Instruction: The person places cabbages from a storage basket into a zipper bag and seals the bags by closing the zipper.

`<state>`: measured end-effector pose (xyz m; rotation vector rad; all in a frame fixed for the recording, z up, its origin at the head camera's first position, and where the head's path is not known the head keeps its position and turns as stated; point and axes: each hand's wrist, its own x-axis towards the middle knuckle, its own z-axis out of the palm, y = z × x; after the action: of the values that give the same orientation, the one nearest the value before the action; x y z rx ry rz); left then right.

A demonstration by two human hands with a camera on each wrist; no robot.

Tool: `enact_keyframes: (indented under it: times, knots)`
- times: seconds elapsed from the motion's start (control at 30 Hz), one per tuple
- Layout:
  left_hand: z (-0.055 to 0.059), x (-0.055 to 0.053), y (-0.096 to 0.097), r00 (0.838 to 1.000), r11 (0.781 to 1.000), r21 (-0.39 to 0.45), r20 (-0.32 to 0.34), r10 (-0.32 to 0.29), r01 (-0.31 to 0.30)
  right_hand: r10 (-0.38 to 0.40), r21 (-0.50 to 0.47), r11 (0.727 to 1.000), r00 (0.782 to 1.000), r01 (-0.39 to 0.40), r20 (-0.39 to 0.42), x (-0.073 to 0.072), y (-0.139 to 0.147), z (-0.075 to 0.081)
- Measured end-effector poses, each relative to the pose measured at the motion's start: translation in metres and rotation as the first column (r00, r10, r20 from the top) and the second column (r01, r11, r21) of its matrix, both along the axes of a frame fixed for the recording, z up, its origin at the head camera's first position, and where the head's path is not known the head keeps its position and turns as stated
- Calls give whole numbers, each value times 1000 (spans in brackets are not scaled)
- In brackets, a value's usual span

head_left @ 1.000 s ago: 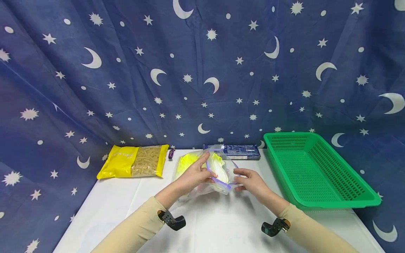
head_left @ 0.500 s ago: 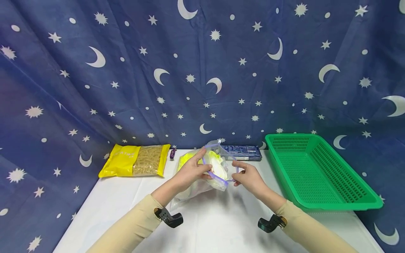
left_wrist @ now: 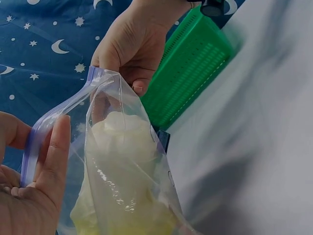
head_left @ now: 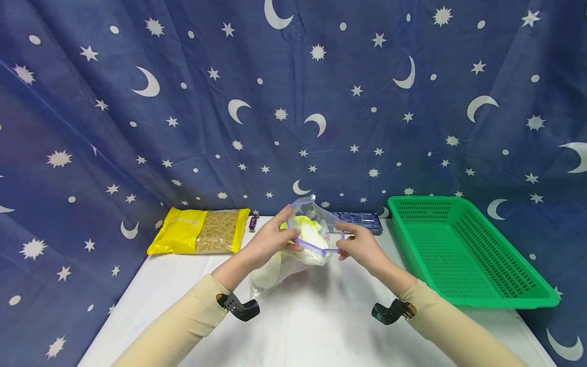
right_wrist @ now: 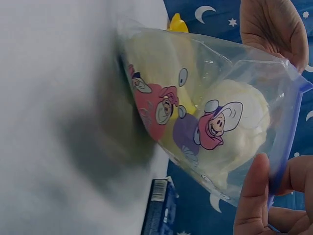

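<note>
A clear zip-lock bag [head_left: 282, 270] with a purple zip strip is held at its mouth by both hands, mouth raised and gaping, lower end slanting down toward the table. Inside lie pale yellow-white cabbages [head_left: 312, 235]; the right wrist view shows two rounded cabbage ends [right_wrist: 244, 107] behind cartoon prints. My left hand [head_left: 269, 240] pinches the left side of the rim between thumb and fingers. On the opposite side, my right hand [head_left: 361, 248] pinches the rim near the zip, thumb and fingers on either side of the plastic [right_wrist: 282, 147].
At the back left lies a yellow packet of pasta [head_left: 215, 232], beside a small purple-wrapped candy [head_left: 254, 221]. Behind the right hand is a dark blue package [head_left: 364, 223]. A green plastic basket [head_left: 405, 250] stands to the right. A starry blue curtain [head_left: 192, 137] backs the white table [head_left: 293, 331].
Both hands have lifted the mouth of the bag and tilted it up, so the cabbages hang lower in it. The view has shifted slightly.
</note>
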<state>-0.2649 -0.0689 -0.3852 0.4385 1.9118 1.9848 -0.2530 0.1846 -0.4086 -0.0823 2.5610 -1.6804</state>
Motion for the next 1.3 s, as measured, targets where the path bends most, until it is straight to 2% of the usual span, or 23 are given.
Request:
enact_keyframes:
  times: [0.27,0.5,0.77,1.03,1.3]
  knots:
    - [8,-4,0,999,998,-40,-9,43,-44,29,-10,1000,999,-29,32,-7,0,14]
    - [21,-8,1,997,992,-98,2,74,-74,70,16,997,997,-71,14,-13,3,26]
    - [33,-10,-1,996,991,-103,7,88,-87,90,60,994,996,-92,22,-17,3,46]
    - [46,-9,1,991,985,-117,23,129,-125,88,78,993,995,-91,44,-22,4,65]
    - [53,-11,3,986,983,-100,48,161,-156,84,127,988,995,-90,56,-23,4,85]
